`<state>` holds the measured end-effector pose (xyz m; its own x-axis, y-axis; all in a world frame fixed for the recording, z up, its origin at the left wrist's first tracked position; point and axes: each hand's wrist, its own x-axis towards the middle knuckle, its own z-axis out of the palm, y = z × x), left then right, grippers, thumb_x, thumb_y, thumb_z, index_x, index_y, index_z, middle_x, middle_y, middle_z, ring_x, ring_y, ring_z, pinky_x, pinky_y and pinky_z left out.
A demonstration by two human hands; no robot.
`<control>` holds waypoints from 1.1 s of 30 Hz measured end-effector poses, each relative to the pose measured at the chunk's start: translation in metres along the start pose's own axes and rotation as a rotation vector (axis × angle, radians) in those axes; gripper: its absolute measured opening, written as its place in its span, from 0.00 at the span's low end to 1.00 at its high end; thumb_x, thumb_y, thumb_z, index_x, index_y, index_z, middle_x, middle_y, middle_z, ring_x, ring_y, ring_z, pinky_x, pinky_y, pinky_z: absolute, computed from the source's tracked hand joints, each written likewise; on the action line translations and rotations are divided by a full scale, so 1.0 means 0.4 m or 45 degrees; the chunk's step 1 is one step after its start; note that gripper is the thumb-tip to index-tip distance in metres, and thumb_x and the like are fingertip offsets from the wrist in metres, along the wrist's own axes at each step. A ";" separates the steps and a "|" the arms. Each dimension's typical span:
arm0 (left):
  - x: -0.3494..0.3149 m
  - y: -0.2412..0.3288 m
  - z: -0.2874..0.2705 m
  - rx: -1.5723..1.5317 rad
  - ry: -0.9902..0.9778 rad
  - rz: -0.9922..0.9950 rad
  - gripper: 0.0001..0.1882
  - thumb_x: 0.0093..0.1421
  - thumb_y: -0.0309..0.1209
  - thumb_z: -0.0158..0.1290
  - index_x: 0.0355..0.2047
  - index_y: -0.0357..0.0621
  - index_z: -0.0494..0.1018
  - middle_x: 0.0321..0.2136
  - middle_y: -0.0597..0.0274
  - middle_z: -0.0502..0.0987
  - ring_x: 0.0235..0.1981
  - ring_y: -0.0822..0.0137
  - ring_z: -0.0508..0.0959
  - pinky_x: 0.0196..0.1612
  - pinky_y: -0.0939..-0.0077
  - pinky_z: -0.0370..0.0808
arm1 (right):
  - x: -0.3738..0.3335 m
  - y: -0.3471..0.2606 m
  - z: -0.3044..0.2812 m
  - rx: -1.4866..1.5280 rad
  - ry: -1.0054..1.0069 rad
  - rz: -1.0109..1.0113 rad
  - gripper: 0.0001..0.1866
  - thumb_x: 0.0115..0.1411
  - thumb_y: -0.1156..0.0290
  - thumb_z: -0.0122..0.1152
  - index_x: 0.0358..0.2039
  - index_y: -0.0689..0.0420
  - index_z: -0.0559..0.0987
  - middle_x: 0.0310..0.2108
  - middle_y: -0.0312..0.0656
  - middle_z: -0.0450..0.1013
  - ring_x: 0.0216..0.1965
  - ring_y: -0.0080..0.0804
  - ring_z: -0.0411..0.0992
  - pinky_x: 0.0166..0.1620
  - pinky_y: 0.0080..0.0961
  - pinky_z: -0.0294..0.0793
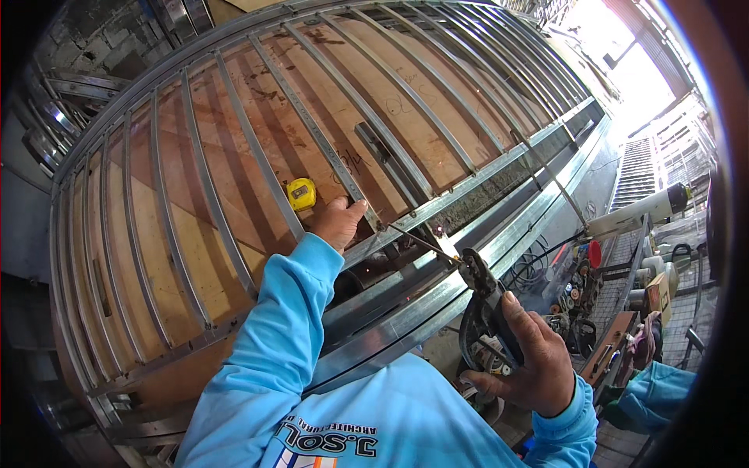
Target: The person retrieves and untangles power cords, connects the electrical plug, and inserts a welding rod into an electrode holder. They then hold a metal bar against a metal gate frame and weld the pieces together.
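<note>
My right hand is closed round the handle of a black welding electrode holder. A thin welding rod is clamped in its jaws and slants up and left. The rod's tip meets the joint where a slim metal bar joins the near rail of a barred metal frame. My left hand grips that bar near its lower end, just left of the rod tip. A few small sparks show around the joint. Left of the bar, a yellow tape measure lies on the brown plywood under the frame.
Long square metal tubes run along the frame's near side. At the right are a white cylinder, coiled black cable, assorted tools and a teal sleeve or cloth. More metal lengths stand at the far left.
</note>
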<state>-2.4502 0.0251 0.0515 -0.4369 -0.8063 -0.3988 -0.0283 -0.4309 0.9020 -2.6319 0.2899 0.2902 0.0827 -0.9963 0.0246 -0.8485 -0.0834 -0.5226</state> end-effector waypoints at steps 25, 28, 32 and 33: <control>-0.019 0.021 0.010 -0.016 -0.026 0.001 0.20 0.65 0.33 0.48 0.51 0.28 0.68 0.47 0.53 0.74 0.49 0.66 0.70 0.57 0.73 0.63 | 0.016 0.018 0.012 0.039 0.007 0.025 0.52 0.40 0.52 0.77 0.62 0.61 0.62 0.28 0.46 0.71 0.26 0.38 0.74 0.27 0.33 0.76; -0.013 0.015 0.010 -0.070 -0.020 0.010 0.20 0.65 0.33 0.48 0.52 0.28 0.68 0.47 0.54 0.74 0.49 0.66 0.71 0.57 0.73 0.63 | 0.016 0.019 0.012 0.060 0.030 0.012 0.52 0.40 0.52 0.77 0.62 0.60 0.62 0.28 0.46 0.71 0.26 0.38 0.74 0.27 0.33 0.76; -0.015 0.018 0.011 -0.050 -0.014 0.016 0.20 0.65 0.32 0.48 0.51 0.28 0.68 0.47 0.54 0.74 0.49 0.66 0.71 0.56 0.74 0.63 | 0.016 0.018 0.008 0.039 -0.017 0.045 0.52 0.41 0.53 0.77 0.63 0.60 0.61 0.29 0.47 0.71 0.26 0.39 0.74 0.28 0.33 0.76; -0.016 0.019 0.008 -0.053 -0.029 -0.004 0.20 0.65 0.32 0.48 0.51 0.27 0.68 0.47 0.54 0.74 0.49 0.66 0.71 0.57 0.74 0.63 | 0.015 0.018 0.008 0.039 -0.030 0.056 0.52 0.41 0.53 0.77 0.63 0.60 0.61 0.29 0.47 0.71 0.27 0.39 0.75 0.28 0.33 0.76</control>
<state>-2.4506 0.0282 0.0612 -0.4575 -0.7956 -0.3972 0.0073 -0.4500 0.8930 -2.6360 0.2832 0.2837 0.0586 -0.9981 -0.0189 -0.8354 -0.0387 -0.5482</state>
